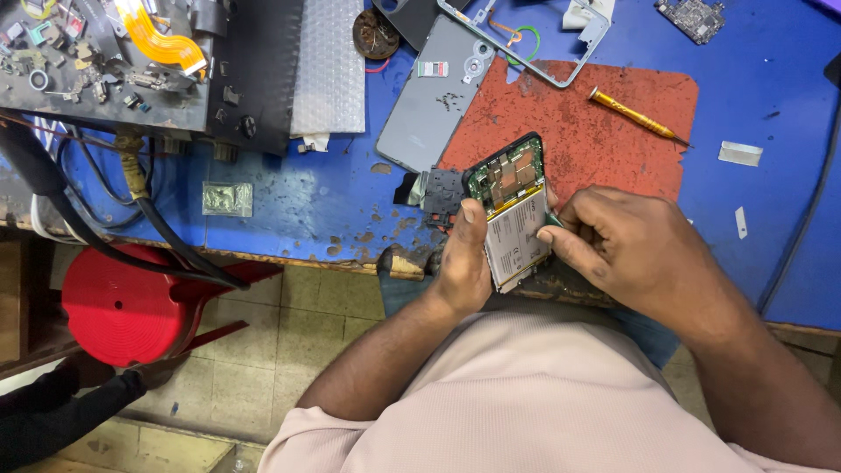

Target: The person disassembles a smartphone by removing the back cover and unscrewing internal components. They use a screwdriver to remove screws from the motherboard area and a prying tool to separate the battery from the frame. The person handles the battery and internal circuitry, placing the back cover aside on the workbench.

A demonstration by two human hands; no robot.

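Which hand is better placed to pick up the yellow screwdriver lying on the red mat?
Probably the right hand: the yellow screwdriver lies up on its side, while the left hand grips the opened phone by its left edge, thumb on the battery.

A worn blue bench (289,206) carries a red mat (604,131), a yellow screwdriver (632,116) and a grey back cover (434,101).

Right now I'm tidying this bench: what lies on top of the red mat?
A yellow-handled screwdriver lies on the red mat, and a phone frame overlaps its top edge. The opened phone and both hands hide the mat's lower left.
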